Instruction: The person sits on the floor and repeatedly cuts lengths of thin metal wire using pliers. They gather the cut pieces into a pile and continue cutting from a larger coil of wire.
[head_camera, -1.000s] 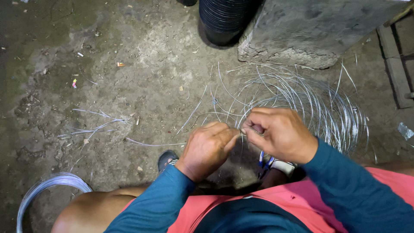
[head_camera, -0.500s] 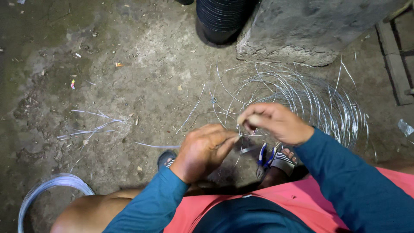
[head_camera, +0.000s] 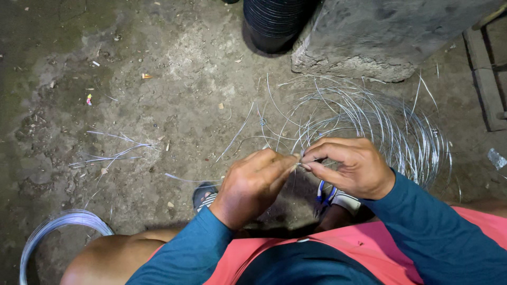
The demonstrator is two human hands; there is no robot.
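My left hand [head_camera: 252, 184] and my right hand [head_camera: 351, 166] meet above my feet, fingertips almost touching. Both pinch the same thin silver wire [head_camera: 299, 162] between thumb and forefinger. Behind the hands a loose tangle of silver wire loops [head_camera: 380, 124] lies on the dirt floor. A short cut wire piece [head_camera: 185, 179] lies just left of my left hand. I wear blue sleeves and pink shorts, with sandals under the hands.
A rough concrete block [head_camera: 380, 37] and a black ribbed container [head_camera: 274, 24] stand at the back. A neat wire coil [head_camera: 58, 227] lies at the bottom left. Loose wire offcuts [head_camera: 113, 153] are scattered at the left. Wooden boards [head_camera: 488, 74] sit at the right edge.
My right hand rose and drew away from the left half a second ago, then came back down to meet it at the wire. The left hand barely moved.
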